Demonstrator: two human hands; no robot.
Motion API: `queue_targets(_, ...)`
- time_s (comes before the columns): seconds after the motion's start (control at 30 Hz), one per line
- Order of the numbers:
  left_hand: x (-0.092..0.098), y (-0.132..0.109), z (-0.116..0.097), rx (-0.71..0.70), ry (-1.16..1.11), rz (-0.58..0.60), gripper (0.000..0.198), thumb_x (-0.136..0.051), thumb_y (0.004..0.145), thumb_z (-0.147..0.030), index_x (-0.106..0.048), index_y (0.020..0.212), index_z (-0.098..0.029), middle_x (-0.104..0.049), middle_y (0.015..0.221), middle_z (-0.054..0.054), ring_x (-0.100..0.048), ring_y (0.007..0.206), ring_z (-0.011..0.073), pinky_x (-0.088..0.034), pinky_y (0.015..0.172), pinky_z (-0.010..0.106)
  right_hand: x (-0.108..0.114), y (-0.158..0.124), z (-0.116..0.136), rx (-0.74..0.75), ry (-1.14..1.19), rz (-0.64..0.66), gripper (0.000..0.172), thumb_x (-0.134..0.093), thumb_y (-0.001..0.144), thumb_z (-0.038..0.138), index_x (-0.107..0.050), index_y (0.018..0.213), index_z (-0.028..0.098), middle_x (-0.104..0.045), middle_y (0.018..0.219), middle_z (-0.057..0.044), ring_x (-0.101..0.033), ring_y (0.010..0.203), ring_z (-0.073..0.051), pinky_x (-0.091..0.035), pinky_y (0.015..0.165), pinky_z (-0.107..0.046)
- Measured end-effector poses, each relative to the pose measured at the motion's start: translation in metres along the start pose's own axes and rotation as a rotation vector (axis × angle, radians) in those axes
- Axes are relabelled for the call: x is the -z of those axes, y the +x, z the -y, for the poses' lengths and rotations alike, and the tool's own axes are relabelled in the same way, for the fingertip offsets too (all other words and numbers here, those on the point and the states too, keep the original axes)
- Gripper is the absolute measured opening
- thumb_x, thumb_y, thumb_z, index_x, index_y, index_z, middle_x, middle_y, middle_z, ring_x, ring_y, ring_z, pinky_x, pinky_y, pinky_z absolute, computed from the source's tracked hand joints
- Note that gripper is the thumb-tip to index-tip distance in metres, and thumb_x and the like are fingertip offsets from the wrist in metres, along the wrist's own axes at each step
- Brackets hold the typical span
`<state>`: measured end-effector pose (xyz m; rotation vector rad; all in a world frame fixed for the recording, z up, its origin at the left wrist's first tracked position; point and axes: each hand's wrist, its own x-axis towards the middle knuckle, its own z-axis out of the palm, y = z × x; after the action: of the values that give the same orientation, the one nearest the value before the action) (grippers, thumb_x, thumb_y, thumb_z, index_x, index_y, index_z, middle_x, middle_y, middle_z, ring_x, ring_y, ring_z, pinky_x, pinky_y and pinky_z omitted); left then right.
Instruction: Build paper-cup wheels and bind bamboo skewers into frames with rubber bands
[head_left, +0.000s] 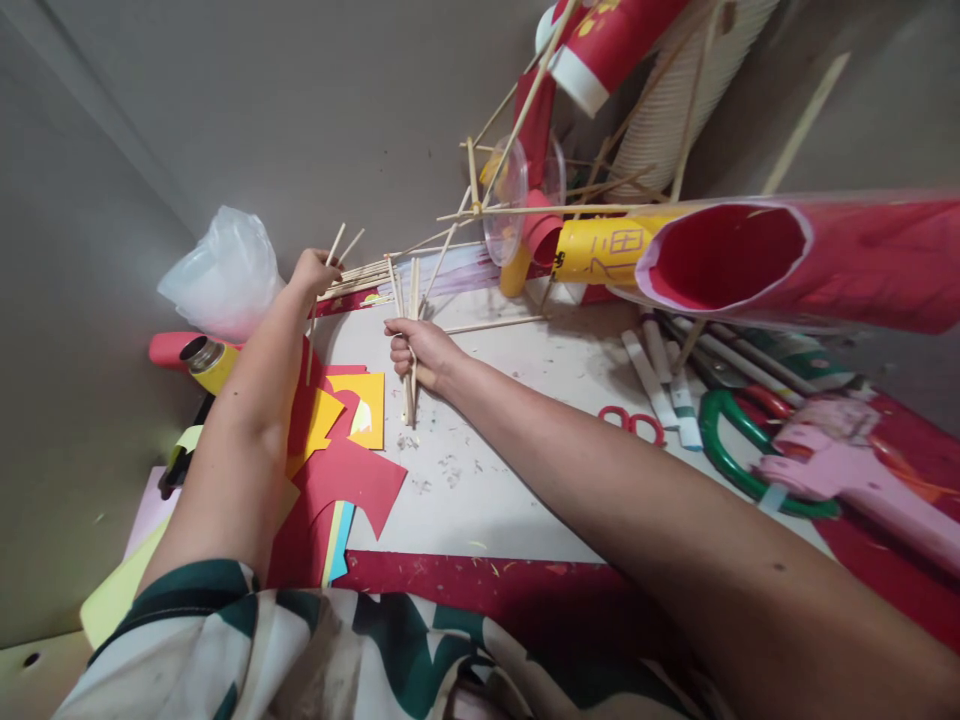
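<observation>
My right hand [424, 352] is closed around a small bundle of thin wooden sticks [414, 290] that stand roughly upright over the white board [480, 480]. Farther left, my left hand [316, 272] pinches a couple of similar sticks [335, 245], whose ends poke out above and below the fingers. Beside it, a pile of loose sticks [367, 275] lies at the back edge of the board. Another long stick [495, 325] lies to the right of my right hand. Part of the left fingers is hidden behind the hand.
Red and yellow paper scraps [360, 470] lie at left, near a yellow bottle [210, 362] and plastic bag [225, 270]. A stick frame with paper tubes [600, 250] overhangs the right. Red-handled scissors [632, 424], markers [649, 380] and a pink glue gun [847, 460] lie below.
</observation>
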<state>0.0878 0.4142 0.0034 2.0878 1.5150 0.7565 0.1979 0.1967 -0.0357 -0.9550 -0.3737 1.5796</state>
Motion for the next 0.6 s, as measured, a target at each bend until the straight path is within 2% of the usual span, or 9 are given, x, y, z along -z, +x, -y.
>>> queue_targets(0.13,0.011,0.005,-0.024,-0.031,-0.247,-0.147,0.016,-0.060,0.087,-0.011,-0.059,0.073,-0.018,-0.060,0.061,0.000,-0.032,0.040,0.0054,-0.028,0.041,0.018,-0.001,-0.002,0.000,0.045,0.015,-0.020,0.028,-0.054,0.098,0.015,-0.045,0.071,0.018,-0.027,0.045,0.012,-0.022,0.037,-0.002,-0.018,0.037,-0.013)
queue_targets(0.2,0.017,0.005,-0.041,-0.045,-0.518,-0.206,0.021,-0.061,0.091,-0.015,-0.057,0.071,-0.018,-0.060,0.060,0.000,-0.031,0.039,0.0037,-0.026,0.039,0.017,-0.003,-0.004,0.002,0.096,0.028,-0.035,0.025,-0.056,0.098,0.016,-0.049,0.074,0.017,-0.032,0.047,0.011,-0.024,0.038,-0.002,-0.018,0.037,-0.013)
queue_targets(0.23,0.021,0.003,-0.050,-0.033,-0.638,-0.199,0.024,-0.062,0.093,-0.016,-0.056,0.070,-0.017,-0.060,0.060,-0.001,-0.031,0.038,0.0030,-0.025,0.038,0.016,-0.004,-0.005,0.003,0.128,0.037,-0.046,0.022,-0.056,0.098,0.016,-0.051,0.076,0.016,-0.037,0.050,0.010,-0.025,0.038,-0.002,-0.018,0.037,-0.013)
queue_targets(0.3,0.027,-0.004,-0.066,0.012,-0.821,-0.137,0.027,-0.064,0.095,-0.019,-0.056,0.069,-0.016,-0.059,0.058,-0.001,-0.030,0.037,0.0018,-0.023,0.037,0.015,-0.005,-0.007,0.007,0.192,0.054,-0.073,0.015,-0.057,0.098,0.016,-0.055,0.082,0.015,-0.049,0.059,0.008,-0.029,0.040,-0.001,-0.018,0.036,-0.013)
queue_targets(0.43,0.035,-0.037,-0.090,0.120,-1.005,0.110,0.027,-0.062,0.099,-0.021,-0.059,0.073,-0.014,-0.059,0.060,-0.002,-0.029,0.035,-0.0003,-0.020,0.034,0.012,-0.009,-0.011,0.012,0.286,0.047,-0.097,0.006,-0.061,0.098,0.019,-0.060,0.093,0.015,-0.065,0.079,0.003,-0.035,0.042,0.000,-0.020,0.035,-0.013)
queue_targets(0.53,0.033,-0.073,-0.096,0.171,-1.076,0.210,0.030,-0.056,0.103,-0.024,-0.060,0.075,-0.012,-0.058,0.061,-0.002,-0.027,0.033,-0.0017,-0.018,0.032,0.010,-0.011,-0.015,0.009,0.302,-0.029,0.025,0.019,-0.062,0.099,0.034,-0.064,0.095,0.015,-0.070,0.081,-0.001,-0.037,0.042,-0.001,-0.020,0.034,-0.014)
queue_targets(0.6,0.030,-0.095,-0.095,0.208,-1.114,0.196,0.030,-0.057,0.103,-0.026,-0.059,0.076,-0.012,-0.058,0.060,-0.002,-0.025,0.032,-0.0021,-0.017,0.032,0.010,-0.013,-0.019,0.005,0.299,-0.083,0.120,0.029,-0.057,0.102,0.041,-0.065,0.096,0.015,-0.070,0.074,-0.002,-0.036,0.040,-0.002,-0.020,0.034,-0.015)
